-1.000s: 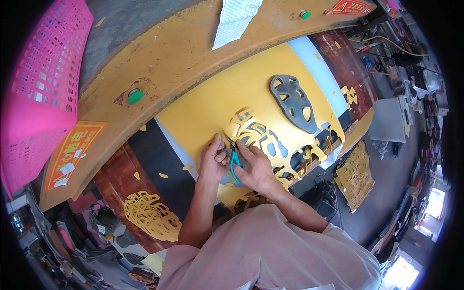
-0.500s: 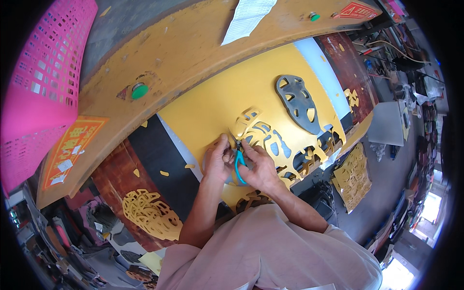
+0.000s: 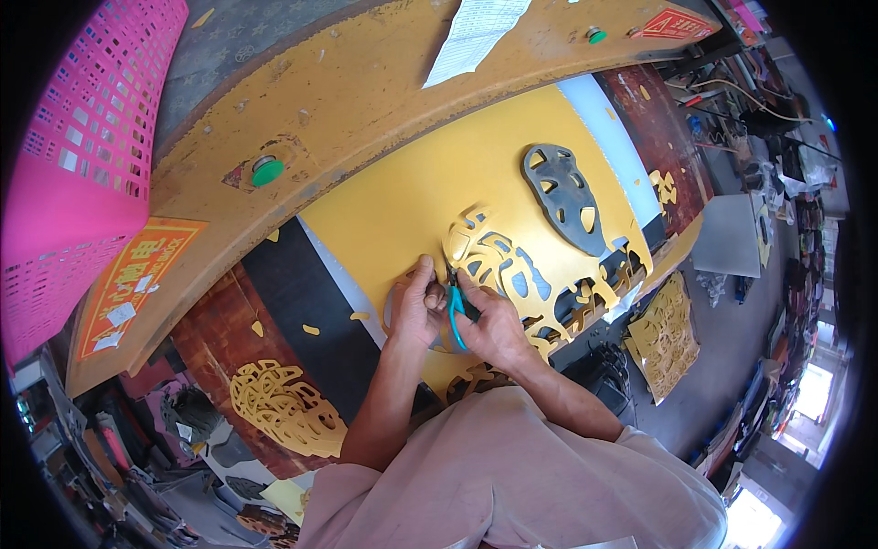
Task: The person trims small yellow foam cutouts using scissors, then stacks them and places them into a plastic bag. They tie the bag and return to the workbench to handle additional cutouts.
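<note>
Currently, the right hand [image 3: 497, 329] grasps the tool [image 3: 454, 309] by its teal handles, its dark end pointing up the frame, between the two hands and over the yellow sheet [image 3: 393, 183]. Just beside it, the left hand [image 3: 416, 309] has its fingers curled and its thumb near them; whether they pinch anything, I cannot tell. To the right of the tool, a cluster of cut shapes [image 3: 494, 259] lies at the sheet's pierced part, and beyond it the dark plate [image 3: 569, 203], with several openings, rests flat on the sheet. At the lower left, a pile of yellow pieces [image 3: 283, 407] sits on the reddish board [image 3: 212, 320], past the black strip [image 3: 297, 279]. Along the top runs the ochre beam [image 3: 366, 78], bearing a green button [image 3: 267, 171], with the pink basket [image 3: 82, 215] to its left.
</note>
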A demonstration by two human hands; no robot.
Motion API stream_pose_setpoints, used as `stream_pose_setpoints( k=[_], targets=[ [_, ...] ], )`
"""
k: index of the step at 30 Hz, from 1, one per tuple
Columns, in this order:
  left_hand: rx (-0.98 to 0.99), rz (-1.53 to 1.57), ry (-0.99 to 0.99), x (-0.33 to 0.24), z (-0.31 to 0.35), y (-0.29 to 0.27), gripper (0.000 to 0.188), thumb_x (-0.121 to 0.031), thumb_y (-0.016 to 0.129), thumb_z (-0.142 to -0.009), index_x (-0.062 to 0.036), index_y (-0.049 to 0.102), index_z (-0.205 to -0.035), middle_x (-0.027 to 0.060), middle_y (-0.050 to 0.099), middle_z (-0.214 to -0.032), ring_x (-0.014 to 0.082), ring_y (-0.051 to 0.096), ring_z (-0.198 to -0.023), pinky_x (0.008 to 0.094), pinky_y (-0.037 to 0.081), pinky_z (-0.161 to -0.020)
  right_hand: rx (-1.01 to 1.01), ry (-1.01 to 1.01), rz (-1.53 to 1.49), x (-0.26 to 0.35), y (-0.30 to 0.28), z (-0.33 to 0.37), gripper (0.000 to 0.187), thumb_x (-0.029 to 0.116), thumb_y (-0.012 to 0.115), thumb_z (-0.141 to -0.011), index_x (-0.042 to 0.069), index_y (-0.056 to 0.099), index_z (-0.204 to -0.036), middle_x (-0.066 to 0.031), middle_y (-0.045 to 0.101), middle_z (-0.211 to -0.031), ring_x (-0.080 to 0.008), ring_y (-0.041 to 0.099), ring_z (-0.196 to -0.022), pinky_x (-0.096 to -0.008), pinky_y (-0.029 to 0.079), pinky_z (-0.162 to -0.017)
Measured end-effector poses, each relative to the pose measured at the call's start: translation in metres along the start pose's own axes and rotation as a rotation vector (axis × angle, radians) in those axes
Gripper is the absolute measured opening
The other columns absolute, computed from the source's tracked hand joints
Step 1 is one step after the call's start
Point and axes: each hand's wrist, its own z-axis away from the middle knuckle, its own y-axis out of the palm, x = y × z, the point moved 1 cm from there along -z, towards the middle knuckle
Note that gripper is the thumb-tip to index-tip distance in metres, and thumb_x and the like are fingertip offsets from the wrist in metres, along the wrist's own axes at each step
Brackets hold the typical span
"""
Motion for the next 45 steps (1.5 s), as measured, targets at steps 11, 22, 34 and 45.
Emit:
stream_pose_setpoints(
  k=[11, 22, 34, 45],
  targets=[
    [-0.038, -0.052, 0.005, -0.006, 0.004, -0.003, 0.02, -0.03, 0.072, -0.1, -0.0129, 0.062, -0.094, -0.0064, 0.052, -0.07, 0.0038, 0.042, -0.049, 0.0219, 0.034, -0.045, 0.158, 0.316, -0.504, 0.007, 0.003, 0.001, 0.065, 0.017, 0.069, -0.097, -0.007, 0.044, -0.152, -0.0085, 0.07, -0.101, -0.0101, 0.062, -0.089, -0.0258, 0.053, -0.083],
    [0.053, -0.129, 0.006, -0.005, -0.003, -0.019, 0.022, -0.03, 0.073, -0.099, -0.0122, 0.06, -0.097, -0.0043, 0.052, -0.07, 0.0076, 0.046, -0.051, 0.025, 0.034, -0.045, 0.102, 0.268, -0.556, -0.001, 0.015, -0.013, 0.065, 0.019, 0.062, -0.096, -0.009, 0.042, -0.151, -0.0194, 0.072, -0.117, -0.0209, 0.069, -0.108, -0.032, 0.053, -0.096],
    [0.014, -0.188, -0.032, -0.008, -0.003, -0.019, 0.025, -0.033, 0.073, -0.099, -0.0121, 0.059, -0.096, -0.0052, 0.047, -0.06, 0.0066, 0.042, -0.046, 0.0227, 0.03, -0.041, 0.037, 0.206, -0.521, 0.003, 0.022, -0.007, 0.064, 0.018, 0.064, -0.098, -0.007, 0.042, -0.153, -0.0033, 0.067, -0.095, -0.0087, 0.059, -0.087, -0.0255, 0.052, -0.081],
    [-0.024, -0.194, -0.04, -0.011, -0.001, -0.017, 0.026, -0.033, 0.072, -0.099, -0.0103, 0.059, -0.095, -0.0055, 0.047, -0.06, 0.0045, 0.04, -0.044, 0.0217, 0.026, -0.038, 0.07, 0.412, -1.008, 0.021, 0.02, -0.016, 0.056, 0.011, 0.062, -0.098, -0.002, 0.048, -0.15, -0.0015, 0.066, -0.09, -0.0079, 0.057, -0.075, -0.0245, 0.049, -0.07]
  ],
)
